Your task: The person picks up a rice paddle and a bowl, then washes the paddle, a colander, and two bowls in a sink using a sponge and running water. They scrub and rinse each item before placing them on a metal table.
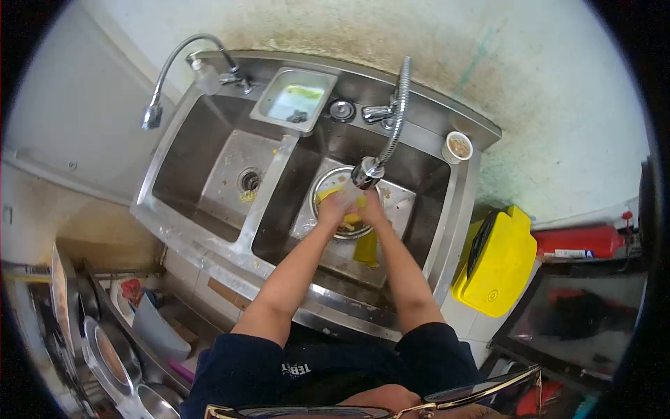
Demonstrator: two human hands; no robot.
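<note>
Both my hands are together in the right sink, under the spray head [368, 172] of a coiled faucet. My left hand [335, 208] is closed, with something yellow at its fingers; what it grips is too small to make out. Beside it, my right hand [371, 208] is partly hidden by the water and spray head, its fingers unclear. Below them lies a round metal bowl [314, 202] with yellow pieces inside. A yellow-green item [366, 250] rests on the sink floor next to the bowl.
The left sink [230, 167] has food scraps near its drain. A metal tray [296, 98] of soapy water sits on the divider. Around the sinks are a second faucet [151, 112], a white cup [458, 147], a yellow bin [497, 265] and a red extinguisher [579, 241].
</note>
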